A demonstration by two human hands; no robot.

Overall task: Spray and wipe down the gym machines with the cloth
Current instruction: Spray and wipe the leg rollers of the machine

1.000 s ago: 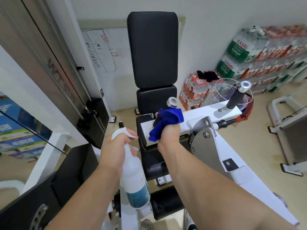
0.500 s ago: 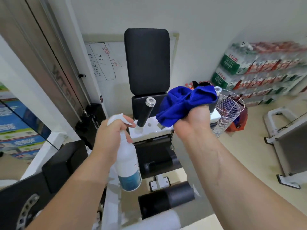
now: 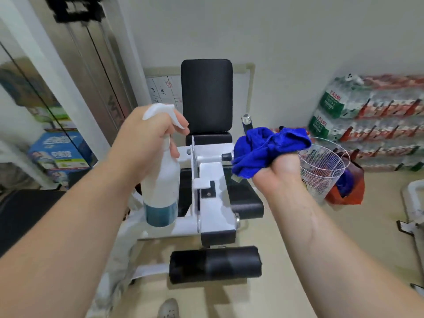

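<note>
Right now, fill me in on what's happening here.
A person is cleaning a seated gym machine. The left hand holds a white spray bottle upright, a finger at its trigger. The right hand grips a bunched blue cloth raised near the machine's black handle. Whether the cloth touches the handle cannot be told.

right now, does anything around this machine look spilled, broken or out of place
Nothing stands out. The left hand holds the bottle upright, the right hand grips the bunched cloth, the machine looks whole, and the floor shows no spill.
</note>
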